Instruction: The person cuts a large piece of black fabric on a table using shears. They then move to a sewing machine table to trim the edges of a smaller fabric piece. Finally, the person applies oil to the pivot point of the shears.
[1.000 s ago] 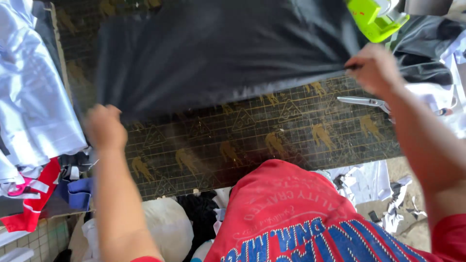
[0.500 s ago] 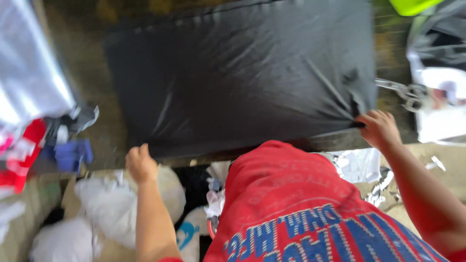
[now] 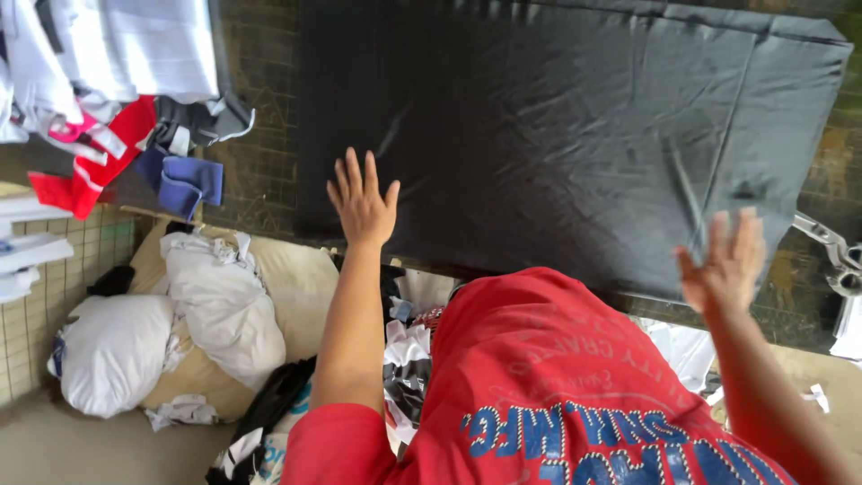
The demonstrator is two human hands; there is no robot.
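On the cutting mat point(image 3: 260, 162): one sheet of dark grey fabric point(image 3: 557, 135), spread flat, folded edge along the far side, a few long creases near the right end.
Fabric position: over most of the gridded mat, near edge at the table's front, just ahead of the red shirt point(image 3: 557, 386).
Left hand point(image 3: 362, 202): one, open, five fingers spread, palm down over the fabric's near-left corner; touching or just above, cannot tell.
Right hand point(image 3: 724, 262): one, open, fingers spread and blurred, over the fabric's near-right edge; holding nothing.
Scissors point(image 3: 831, 256): one pair, metal, at the mat's right edge, just beside the right hand, only partly in view.
Cloth pile, upper left point(image 3: 108, 81): several pieces, white and pale grey on top; one red piece point(image 3: 90, 162), one blue folded piece point(image 3: 184, 180), one dark grey piece point(image 3: 202, 117) at its edge.
Below the table, left: two white bundles point(image 3: 117, 350), one larger piece of white cloth point(image 3: 220, 296) draped on a tan sack point(image 3: 296, 287).
Scraps by the shirt point(image 3: 409, 359): many small offcuts, white and dark, too jumbled to count.
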